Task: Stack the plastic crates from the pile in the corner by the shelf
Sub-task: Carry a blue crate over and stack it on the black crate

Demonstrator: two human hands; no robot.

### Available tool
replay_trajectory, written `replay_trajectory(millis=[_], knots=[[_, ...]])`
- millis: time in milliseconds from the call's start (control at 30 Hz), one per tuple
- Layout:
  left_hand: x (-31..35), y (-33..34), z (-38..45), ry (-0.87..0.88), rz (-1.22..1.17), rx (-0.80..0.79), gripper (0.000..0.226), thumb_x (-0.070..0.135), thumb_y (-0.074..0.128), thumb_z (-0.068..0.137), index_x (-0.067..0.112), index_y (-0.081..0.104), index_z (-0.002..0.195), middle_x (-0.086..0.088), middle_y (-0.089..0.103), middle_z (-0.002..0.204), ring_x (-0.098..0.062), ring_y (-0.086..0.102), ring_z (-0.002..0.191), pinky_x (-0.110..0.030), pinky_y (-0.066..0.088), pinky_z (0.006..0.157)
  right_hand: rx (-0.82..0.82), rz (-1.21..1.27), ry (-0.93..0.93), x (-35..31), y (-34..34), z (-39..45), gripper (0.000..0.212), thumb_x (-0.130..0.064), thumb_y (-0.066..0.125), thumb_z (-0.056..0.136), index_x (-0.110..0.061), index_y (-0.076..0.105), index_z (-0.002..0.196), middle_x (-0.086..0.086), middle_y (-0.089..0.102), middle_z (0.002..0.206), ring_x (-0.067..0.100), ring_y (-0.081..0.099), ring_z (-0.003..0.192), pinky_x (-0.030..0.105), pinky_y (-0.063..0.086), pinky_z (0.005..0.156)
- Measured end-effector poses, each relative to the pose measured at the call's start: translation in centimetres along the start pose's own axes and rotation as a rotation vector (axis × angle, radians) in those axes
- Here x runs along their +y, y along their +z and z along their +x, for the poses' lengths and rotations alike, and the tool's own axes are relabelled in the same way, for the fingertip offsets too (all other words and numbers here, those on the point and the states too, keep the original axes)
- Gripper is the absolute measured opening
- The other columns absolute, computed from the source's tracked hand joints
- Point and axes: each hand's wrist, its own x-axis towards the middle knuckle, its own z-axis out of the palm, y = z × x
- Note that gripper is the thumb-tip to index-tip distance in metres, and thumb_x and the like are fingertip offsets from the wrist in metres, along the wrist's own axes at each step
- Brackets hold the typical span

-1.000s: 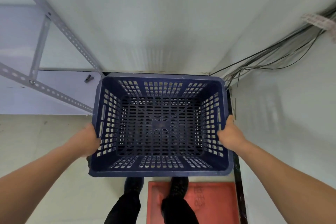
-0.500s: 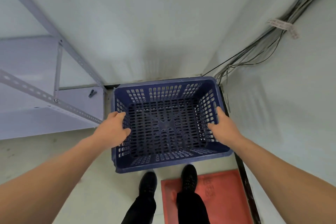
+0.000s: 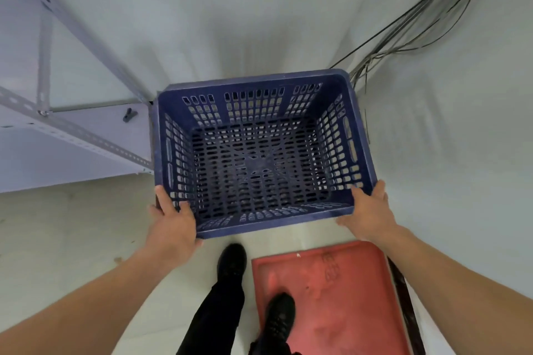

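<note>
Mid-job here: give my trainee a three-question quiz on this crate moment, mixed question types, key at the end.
1. True or false: the crate has things in it.
2. Which corners of the crate do the left hand and right hand hold? A) far corners B) near corners C) neither
3. Fill in: the person's right shoe stands on a red ____.

Key: 1. False, only its perforated floor shows. 2. B. 3. Mat.
</note>
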Motion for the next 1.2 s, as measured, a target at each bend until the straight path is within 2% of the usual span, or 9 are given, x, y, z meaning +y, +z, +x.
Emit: replay_trajectory(millis=[67,167,367,533,733,900,1000,1100,1200], knots=[[0.0,0.3,0.4,-0.014,0.084,-0.017,0.075,0.047,0.053,0.093,0.001,0.025,0.145,-0.041,-0.017,0.15,-0.059,0.006,0.14,-0.052,0.019,0.118,0.039,-0.023,-0.039,0.3,0.4,0.3,0.068,-0.049,0.083,0.077,-0.016,0.061,0.132,0.024,0.012,0.157,0.047,0.03,0.141,0.05,0.041,0.113],[-1.6,0.0,1.7,-0.023,0.079,0.013,0.07,0.051,0.057,0.09,0.004,0.041,0.14,-0.041,-0.026,0.148,-0.057,0.012,0.141,-0.051,0.019,0.117,0.092,-0.036,-0.078,-0.4,0.9,-0.3,0.055,-0.053,0.081,0.079,-0.011,0.07,0.114,0.02,0.019,0.153,0.039,0.037,0.137,0.041,0.05,0.102],[-2.1,0.4,1.5,-0.034,0.109,0.068,0.06,0.052,0.055,0.09,0.01,0.055,0.133,-0.037,-0.025,0.149,-0.047,0.022,0.135,-0.045,0.021,0.118,0.094,-0.029,-0.117,-0.3,0.7,-0.5,0.059,-0.053,0.078,0.083,-0.006,0.069,0.117,0.022,0.021,0.151,0.04,0.039,0.134,0.04,0.049,0.099],[-1.1,0.9,0.8,-0.055,0.17,0.055,0.061,0.054,0.049,0.093,0.012,0.049,0.138,-0.042,-0.021,0.149,-0.05,0.023,0.137,-0.043,0.02,0.116,0.074,-0.075,-0.136,0.1,0.0,0.2,0.055,-0.054,0.076,0.085,-0.007,0.068,0.112,0.026,0.01,0.162,0.043,0.034,0.145,0.043,0.049,0.105],[-1.2,0.7,0.7,-0.051,0.207,-0.005,0.056,0.051,0.048,0.094,0.013,0.051,0.135,-0.039,-0.02,0.151,-0.05,0.013,0.141,-0.044,0.018,0.118,-0.004,-0.09,-0.105,-0.2,-0.9,-0.5,0.063,-0.052,0.072,0.09,-0.006,0.06,0.13,0.027,-0.019,0.167,0.042,0.005,0.158,0.045,0.035,0.118],[-1.4,-0.2,-0.3,-0.01,0.076,0.023,0.07,0.058,0.049,0.091,0.018,0.036,0.146,-0.02,-0.012,0.161,-0.046,0.007,0.145,-0.048,0.023,0.116,0.047,-0.081,-0.127,-0.8,-2.2,-1.8,0.078,-0.057,0.071,0.085,-0.02,0.046,0.148,0.026,-0.005,0.168,0.044,0.002,0.156,0.055,0.027,0.122],[-0.1,-1.3,-1.9,0.057,-0.028,0.076,0.078,0.061,0.048,0.09,0.022,0.024,0.153,-0.008,-0.009,0.164,-0.038,0.0,0.149,-0.052,0.023,0.117,0.112,-0.007,-0.194,-2.1,-3.0,-3.9,0.081,-0.058,0.068,0.088,-0.024,0.037,0.155,0.023,-0.007,0.17,0.042,0.0,0.158,0.056,0.023,0.124],[1.3,-2.7,-3.8,0.098,-0.125,0.145,0.079,0.06,0.048,0.09,0.021,0.024,0.153,-0.005,0.001,0.165,-0.032,0.006,0.15,-0.051,0.025,0.116,0.152,0.032,-0.251,-3.7,-4.0,-6.4,0.084,-0.06,0.063,0.092,-0.026,0.029,0.16,0.018,-0.005,0.172,0.037,-0.001,0.159,0.054,0.019,0.125],[2.0,-4.3,-6.0,0.163,-0.153,0.192,0.075,0.059,0.047,0.09,0.019,0.03,0.151,-0.006,0.025,0.16,-0.03,0.019,0.147,-0.052,0.031,0.113,0.168,0.085,-0.275,-4.6,-5.1,-9.0,0.086,-0.061,0.058,0.095,-0.028,0.019,0.164,0.014,-0.009,0.173,0.033,-0.005,0.16,0.054,0.016,0.126]])
